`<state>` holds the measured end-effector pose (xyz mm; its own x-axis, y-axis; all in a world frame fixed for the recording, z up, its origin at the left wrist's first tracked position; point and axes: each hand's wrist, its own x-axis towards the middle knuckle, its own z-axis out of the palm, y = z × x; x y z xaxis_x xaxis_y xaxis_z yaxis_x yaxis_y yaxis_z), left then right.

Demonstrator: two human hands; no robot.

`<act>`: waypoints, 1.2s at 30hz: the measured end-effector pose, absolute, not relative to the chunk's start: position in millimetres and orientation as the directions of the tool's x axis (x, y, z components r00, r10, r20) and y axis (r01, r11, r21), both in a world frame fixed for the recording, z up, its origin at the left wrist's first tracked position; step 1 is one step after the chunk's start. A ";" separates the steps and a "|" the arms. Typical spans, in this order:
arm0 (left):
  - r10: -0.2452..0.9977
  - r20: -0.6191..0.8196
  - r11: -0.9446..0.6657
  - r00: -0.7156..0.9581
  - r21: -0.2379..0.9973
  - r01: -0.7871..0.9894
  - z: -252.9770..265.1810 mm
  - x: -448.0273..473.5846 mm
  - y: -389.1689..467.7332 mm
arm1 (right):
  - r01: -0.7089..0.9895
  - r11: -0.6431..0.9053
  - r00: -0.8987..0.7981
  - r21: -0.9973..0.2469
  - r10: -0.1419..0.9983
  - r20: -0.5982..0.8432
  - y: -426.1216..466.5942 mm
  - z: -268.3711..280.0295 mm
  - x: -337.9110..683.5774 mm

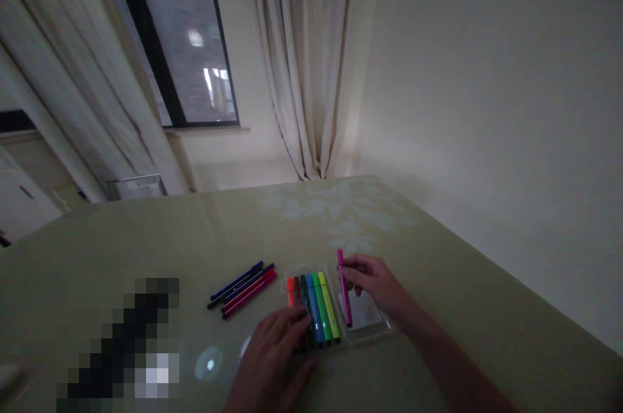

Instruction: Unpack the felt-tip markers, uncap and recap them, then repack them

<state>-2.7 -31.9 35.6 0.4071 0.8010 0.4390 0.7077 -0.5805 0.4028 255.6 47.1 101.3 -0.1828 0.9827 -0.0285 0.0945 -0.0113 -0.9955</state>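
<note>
My right hand [372, 280] pinches a pink marker pen [346, 309] upright over the right half of a clear plastic case [372, 336], where a white card [365, 312] lies. In the case's left half a row of several marker pens [318, 306] lies side by side: orange, dark red, dark green, blue, green and yellow. My left hand [275, 348] rests over the lower left end of this row, fingers apart and the thumb out to the side, hiding the ends of some pens. Left of the case, several loose dark blue and red marker pens [243, 289] lie slanted on the table.
The glossy greenish table [160, 237] carries a pale floral pattern and reflects light. A pixelated dark shape [121, 341] covers the lower left. Behind stand a window [195, 30] and long curtains [302, 62]; a plain wall [496, 108] borders the right edge.
</note>
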 end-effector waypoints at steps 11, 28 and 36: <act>0.721 0.478 -0.627 0.503 0.138 0.767 25.6 -5.7 -27.4 | 0.432 -0.024 -0.147 -0.901 0.984 -0.096 50.5 74.1 255.0; 0.931 0.362 -0.185 0.041 0.374 0.909 58.0 -53.1 -6.5 | 0.725 0.159 -0.195 -0.670 0.981 0.023 39.7 87.4 246.4; 0.953 0.301 -0.085 -0.036 0.379 0.921 54.8 -61.8 -2.4 | 0.612 0.222 -0.208 -0.759 0.971 0.117 38.3 91.1 243.2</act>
<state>-61.8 -2.4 54.8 -0.0356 0.9530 0.3009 0.9214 -0.0853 0.3792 243.2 38.3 91.1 -0.2079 0.9712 0.1166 0.6124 0.2221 -0.7587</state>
